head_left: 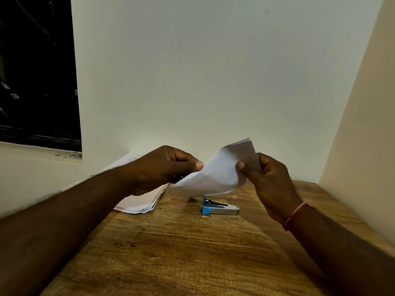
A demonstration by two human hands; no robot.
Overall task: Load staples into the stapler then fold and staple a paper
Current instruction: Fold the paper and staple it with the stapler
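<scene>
A folded white paper point(218, 174) hangs in the air above the wooden table point(181, 242), held between both hands. My left hand point(162, 167) pinches its left edge with thumb and fingers. My right hand point(269, 178) grips its right side, thumb on the front. Just below the paper, a small silver stapler with blue ends point(220, 207) lies on the table, untouched by either hand.
A stack of white papers point(141, 201) lies at the table's left edge, partly under my left forearm. White walls close in behind and at the right. A dark window point(38, 71) is at the upper left.
</scene>
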